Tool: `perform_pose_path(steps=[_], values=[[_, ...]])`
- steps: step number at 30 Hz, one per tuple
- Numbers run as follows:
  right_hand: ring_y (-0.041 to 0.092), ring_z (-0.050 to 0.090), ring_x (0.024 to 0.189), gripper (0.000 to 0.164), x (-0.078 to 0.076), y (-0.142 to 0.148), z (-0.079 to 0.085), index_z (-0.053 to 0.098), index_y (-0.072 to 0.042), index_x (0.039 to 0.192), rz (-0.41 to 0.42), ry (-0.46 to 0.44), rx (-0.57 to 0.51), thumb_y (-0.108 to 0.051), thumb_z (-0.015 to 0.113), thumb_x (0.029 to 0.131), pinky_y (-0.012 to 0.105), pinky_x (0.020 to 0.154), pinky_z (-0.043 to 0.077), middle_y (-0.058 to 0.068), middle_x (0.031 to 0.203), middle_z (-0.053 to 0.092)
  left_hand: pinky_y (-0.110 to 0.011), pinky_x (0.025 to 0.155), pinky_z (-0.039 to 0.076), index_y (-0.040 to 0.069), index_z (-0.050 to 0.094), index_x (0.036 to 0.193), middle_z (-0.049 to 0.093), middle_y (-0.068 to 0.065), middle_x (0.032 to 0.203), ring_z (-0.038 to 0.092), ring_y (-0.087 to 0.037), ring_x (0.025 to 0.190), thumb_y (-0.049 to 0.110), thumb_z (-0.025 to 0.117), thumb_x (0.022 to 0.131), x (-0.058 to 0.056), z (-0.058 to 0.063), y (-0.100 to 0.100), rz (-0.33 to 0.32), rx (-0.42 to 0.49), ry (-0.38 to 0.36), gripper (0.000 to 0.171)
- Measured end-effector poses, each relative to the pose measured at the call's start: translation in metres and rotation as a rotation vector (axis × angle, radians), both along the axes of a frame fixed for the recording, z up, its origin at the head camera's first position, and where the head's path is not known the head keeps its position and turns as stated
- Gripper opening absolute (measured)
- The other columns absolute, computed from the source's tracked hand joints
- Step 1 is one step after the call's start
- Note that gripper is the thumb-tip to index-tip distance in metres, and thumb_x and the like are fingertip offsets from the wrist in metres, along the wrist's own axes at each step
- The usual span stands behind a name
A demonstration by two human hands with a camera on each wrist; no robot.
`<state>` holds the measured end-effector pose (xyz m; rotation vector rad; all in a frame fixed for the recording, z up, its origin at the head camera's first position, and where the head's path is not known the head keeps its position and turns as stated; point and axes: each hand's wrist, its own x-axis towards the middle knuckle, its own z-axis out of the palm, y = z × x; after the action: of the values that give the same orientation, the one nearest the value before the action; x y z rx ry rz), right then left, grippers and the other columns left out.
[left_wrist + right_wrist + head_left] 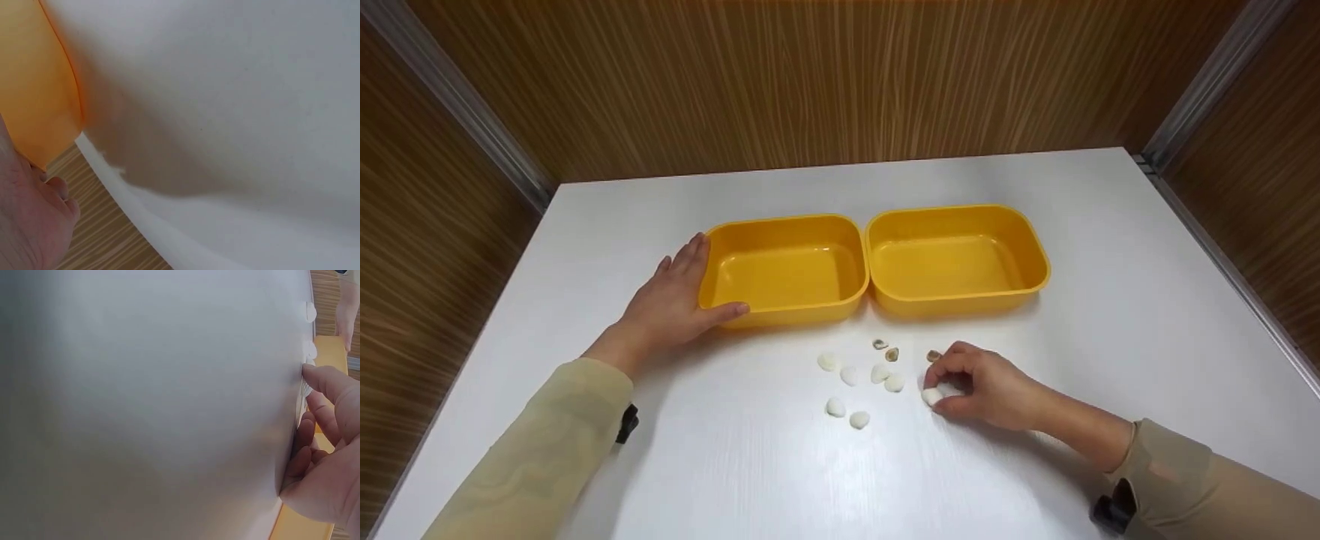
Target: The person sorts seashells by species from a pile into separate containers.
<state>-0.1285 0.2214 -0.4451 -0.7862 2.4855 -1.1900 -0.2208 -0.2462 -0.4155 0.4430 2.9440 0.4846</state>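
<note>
One white shell (932, 397) I've got pinched in the right hand (990, 388), fingers curled, 6 o'clock off the right bin (964, 304); left hand (669, 301), fingers straight, touches the left bin (804, 316) at 9.

My left arm (540, 450) stretched forward from the lower left, the wrist (615, 351) bare. My left hand (667, 300) had its fingers extended away from me and its thumb (730, 311) spread out to the right. My right arm (1200, 472) slanted in from the lower right, and my right hand (994, 386) pointed leftward, thumb and bent forefinger in a pinch.
</note>
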Motion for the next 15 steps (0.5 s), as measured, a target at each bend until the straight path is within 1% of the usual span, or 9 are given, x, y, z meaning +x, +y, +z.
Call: perform_pose_path(steps=[2,4,7,10,12,15], values=[[0.022,0.064,0.101,0.021,-0.0003,0.0,-0.0006,0.077,-0.018,0.102,0.002,0.001,-0.01,-0.01,0.089,0.086,0.021,0.082,0.048,-0.001,0.1,0.063,-0.05,0.131,0.002,0.003,-0.003,0.169,-0.002,-0.011,0.179,0.006,-0.032,0.164,0.088,0.049,0.09,0.0001,-0.0004,-0.0006,0.003,-0.004,0.0,0.127],[0.02,0.057,0.09,0.021,-0.0001,0.0006,-0.0013,0.076,-0.016,0.102,0.002,-0.006,-0.023,-0.011,0.089,0.086,0.021,0.079,0.047,0.0,0.1,0.064,-0.05,0.131,0.003,0.003,-0.002,0.169,-0.003,-0.01,0.179,0.006,-0.032,0.164,0.089,0.048,0.09,0.0005,-0.0006,-0.0008,0.006,-0.01,-0.003,0.127],[0.019,0.059,0.093,0.021,-0.0005,0.0023,-0.0015,0.076,-0.014,0.104,0.001,-0.026,-0.043,-0.012,0.088,0.088,0.02,0.082,0.05,0.0,0.102,0.066,-0.051,0.131,0.003,0.003,-0.003,0.169,-0.003,-0.011,0.179,0.006,-0.033,0.164,0.089,0.048,0.089,0.0007,-0.0011,-0.001,0.007,-0.016,-0.011,0.128],[0.019,0.061,0.095,0.021,-0.0027,0.0047,-0.0008,0.075,-0.013,0.106,-0.003,-0.056,-0.058,-0.012,0.087,0.089,0.02,0.085,0.05,-0.001,0.103,0.067,-0.051,0.131,0.003,0.004,-0.003,0.169,-0.004,-0.01,0.179,0.006,-0.034,0.164,0.089,0.048,0.089,0.0003,-0.0011,-0.0005,0.008,-0.018,-0.017,0.128],[0.017,0.06,0.093,0.021,-0.0049,0.0061,0.0005,0.075,-0.013,0.107,0.001,-0.072,-0.073,-0.012,0.086,0.09,0.019,0.083,0.05,-0.001,0.101,0.068,-0.051,0.131,0.003,0.004,-0.004,0.169,-0.004,-0.01,0.179,0.006,-0.033,0.164,0.089,0.048,0.089,0.0001,-0.0007,-0.0001,0.008,-0.018,-0.019,0.128],[0.014,0.058,0.087,0.019,-0.0076,0.0079,0.0037,0.075,-0.013,0.107,0.024,-0.071,-0.099,-0.011,0.085,0.091,0.019,0.076,0.048,0.0,0.097,0.067,-0.051,0.131,0.003,0.004,-0.003,0.169,-0.004,-0.01,0.179,0.006,-0.033,0.164,0.089,0.049,0.09,-0.0001,-0.0001,-0.0002,0.006,-0.016,-0.014,0.128]])
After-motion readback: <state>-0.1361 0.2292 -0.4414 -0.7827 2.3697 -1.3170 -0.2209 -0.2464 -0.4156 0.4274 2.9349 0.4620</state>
